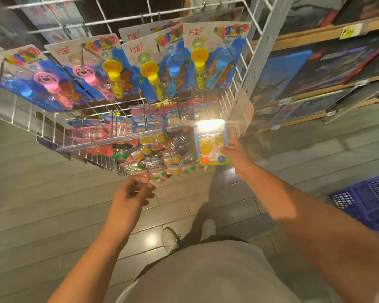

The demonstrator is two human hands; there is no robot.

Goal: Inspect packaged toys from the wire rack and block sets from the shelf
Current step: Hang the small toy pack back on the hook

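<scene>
The person is standing in front of the wire rack (239,68) and is working on the first part of the task, the packaged toys. The right hand (235,155) is pinching one blister pack (211,143) by its right edge and is holding it up just in front of the lower rows; a strong glare is covering the top of this pack, so its print cannot be read. Under the glare, yellow hand-shaped toys and small balls are showing. The left hand (132,190) is hovering below the rack with fingers loosely curled, and it is holding nothing.

The block sets (328,64) are lying flat on the wooden shelf (311,32) at the right, well apart from both hands, so I judge this part is not yet begun.

On the upper hooks of the rack the bubble wand packs (158,68) are hanging in a row. Lower down, many small sticky toy packs (153,156) are hanging close together. A blue plastic basket (368,200) is standing on the floor at the right; what is inside cannot be seen.
</scene>
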